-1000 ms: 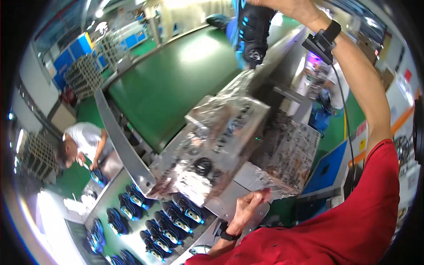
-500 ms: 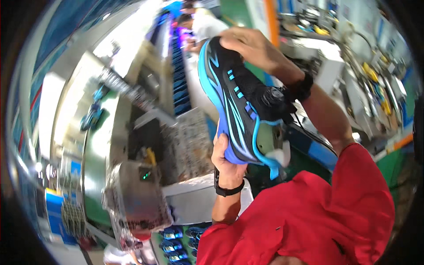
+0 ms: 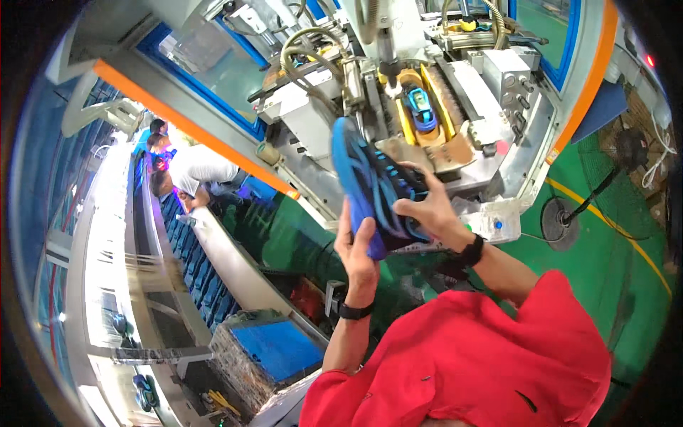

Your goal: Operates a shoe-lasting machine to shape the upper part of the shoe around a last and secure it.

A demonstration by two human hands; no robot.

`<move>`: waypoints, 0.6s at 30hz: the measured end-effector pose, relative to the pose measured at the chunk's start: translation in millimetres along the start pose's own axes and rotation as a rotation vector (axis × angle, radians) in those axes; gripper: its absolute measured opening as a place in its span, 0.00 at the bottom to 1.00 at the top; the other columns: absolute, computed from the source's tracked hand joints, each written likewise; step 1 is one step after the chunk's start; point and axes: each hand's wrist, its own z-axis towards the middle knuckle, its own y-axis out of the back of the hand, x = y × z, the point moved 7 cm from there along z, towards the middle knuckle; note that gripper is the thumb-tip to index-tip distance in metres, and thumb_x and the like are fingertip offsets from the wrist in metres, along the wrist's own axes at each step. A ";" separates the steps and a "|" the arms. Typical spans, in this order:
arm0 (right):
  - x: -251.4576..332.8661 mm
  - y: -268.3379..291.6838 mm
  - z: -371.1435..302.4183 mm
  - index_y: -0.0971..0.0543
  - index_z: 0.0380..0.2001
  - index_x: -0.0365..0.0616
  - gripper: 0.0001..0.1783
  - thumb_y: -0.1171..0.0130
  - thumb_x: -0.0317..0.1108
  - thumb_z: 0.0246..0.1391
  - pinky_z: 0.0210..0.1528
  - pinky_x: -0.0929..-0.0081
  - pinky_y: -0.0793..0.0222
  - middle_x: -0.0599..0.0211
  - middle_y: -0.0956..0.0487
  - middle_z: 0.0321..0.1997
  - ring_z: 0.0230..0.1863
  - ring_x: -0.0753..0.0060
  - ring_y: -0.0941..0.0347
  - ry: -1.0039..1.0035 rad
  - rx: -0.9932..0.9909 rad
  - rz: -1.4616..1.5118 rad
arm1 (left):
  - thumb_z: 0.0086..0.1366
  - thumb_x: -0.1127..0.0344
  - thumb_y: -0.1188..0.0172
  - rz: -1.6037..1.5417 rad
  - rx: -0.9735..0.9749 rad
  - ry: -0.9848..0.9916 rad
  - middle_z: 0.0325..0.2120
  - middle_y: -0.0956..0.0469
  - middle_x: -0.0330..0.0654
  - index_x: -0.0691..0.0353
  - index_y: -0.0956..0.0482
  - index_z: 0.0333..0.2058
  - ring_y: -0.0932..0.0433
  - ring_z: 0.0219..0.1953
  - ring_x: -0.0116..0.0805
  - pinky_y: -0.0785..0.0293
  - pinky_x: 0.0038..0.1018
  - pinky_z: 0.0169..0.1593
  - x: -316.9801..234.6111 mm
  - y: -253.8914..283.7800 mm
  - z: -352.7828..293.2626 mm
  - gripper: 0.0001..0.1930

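Observation:
A black sports shoe (image 3: 366, 183) with a blue-to-purple sole is held up in front of me, toe pointing away and slightly left. My left hand (image 3: 358, 245) grips it from the left at the sole near the heel, thumb on the outside. On the right, my right hand (image 3: 432, 212) is closed around the collar and tongue area. Both wrists carry black bands. Just beyond the toe stands a machine station (image 3: 509, 107), where another blue shoe (image 3: 421, 110) sits in a holder between yellow side pieces.
An orange-edged frame (image 3: 206, 135) surrounds the machine. To the left runs a conveyor (image 3: 199, 274) lined with dark blue shoes, and a person in a white top (image 3: 203, 171) bends over it. A box with a blue top (image 3: 277, 349) stands lower left; a floor fan (image 3: 560, 222) is at right.
My view has swung right, from the conveyor side to the machine. The shoe came along, and my right hand shifted from its toe to the collar. My left hand keeps its hold.

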 end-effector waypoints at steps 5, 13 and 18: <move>-32.9 120.3 37.5 0.26 0.53 0.38 0.36 0.29 0.30 0.34 0.50 0.77 0.31 0.66 0.22 0.43 0.42 0.76 0.27 -0.130 -0.273 -0.061 | 0.67 0.54 0.44 0.041 0.207 0.222 0.56 0.30 0.51 0.76 0.40 0.61 0.31 0.56 0.34 0.37 0.28 0.60 82.5 -55.7 89.9 0.34; -5.3 229.5 43.3 0.28 0.53 0.37 0.33 0.36 0.30 0.38 0.45 0.80 0.31 0.69 0.23 0.42 0.39 0.79 0.28 -0.087 -0.560 -0.343 | 0.50 0.53 0.31 0.889 -0.065 -0.015 0.31 0.19 0.50 0.70 0.22 0.38 0.20 0.34 0.40 0.26 0.33 0.40 224.3 -75.3 303.2 0.25; 7.8 254.7 46.9 0.28 0.53 0.35 0.32 0.38 0.26 0.39 0.45 0.80 0.30 0.67 0.24 0.43 0.39 0.78 0.28 -0.060 -0.706 -0.458 | 0.48 0.63 0.37 1.069 -0.025 -0.043 0.31 0.20 0.58 0.66 0.22 0.33 0.21 0.37 0.57 0.27 0.44 0.43 272.5 -99.6 358.5 0.15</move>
